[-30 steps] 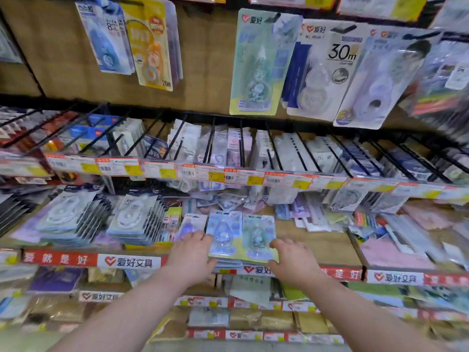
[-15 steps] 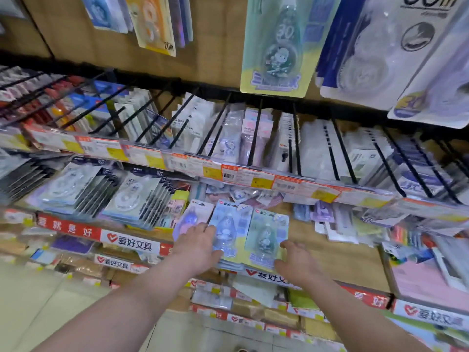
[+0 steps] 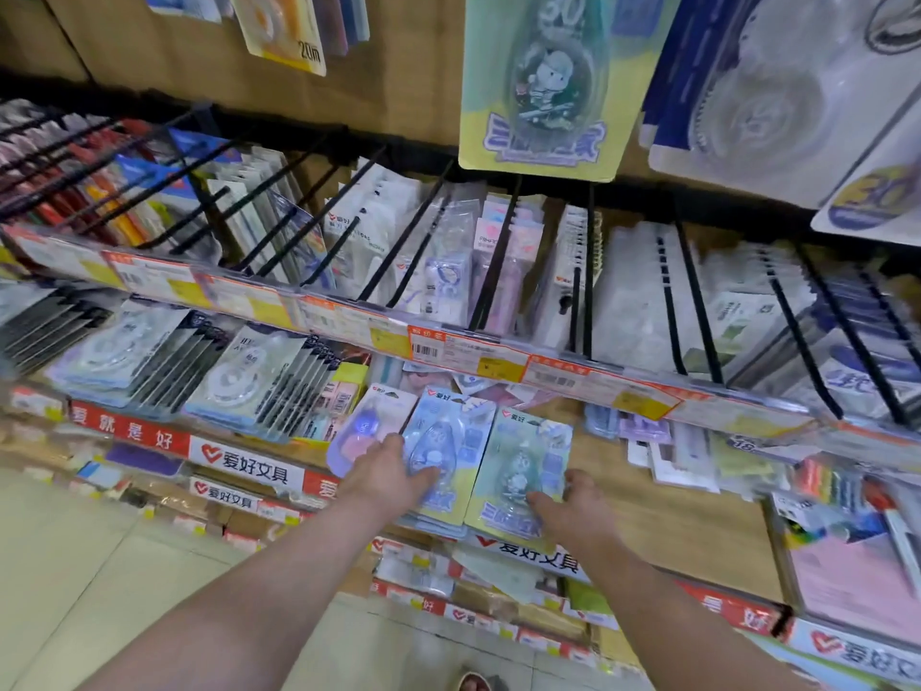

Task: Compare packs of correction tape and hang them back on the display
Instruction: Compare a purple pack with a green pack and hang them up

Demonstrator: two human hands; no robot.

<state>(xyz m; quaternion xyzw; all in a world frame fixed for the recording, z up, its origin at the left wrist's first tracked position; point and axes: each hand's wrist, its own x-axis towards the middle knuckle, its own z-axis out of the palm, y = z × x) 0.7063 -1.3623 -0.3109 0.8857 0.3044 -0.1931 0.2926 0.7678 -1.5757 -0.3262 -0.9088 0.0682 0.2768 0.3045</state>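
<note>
A: Where are the packs rn?
B: Two side by side on the wooden shelf point(image 3: 697, 516), on top of a stack, below the price-tag rail point(image 3: 448, 349). Blue pack point(image 3: 451, 441) on the left, green pack point(image 3: 531, 463) touching it on the right.
A: Hands?
B: Left hand point(image 3: 386, 473) lies on the blue pack's lower left, fingers point(image 3: 423, 475) loosely spread over the blister. Right hand point(image 3: 580, 506) at the green pack's lower right corner, fingers curled at the edge; can't tell if it's pinching.
A: Anything else nearby?
B: Purple pack point(image 3: 366, 426) just left of the blue one, partly under the left hand.
</note>
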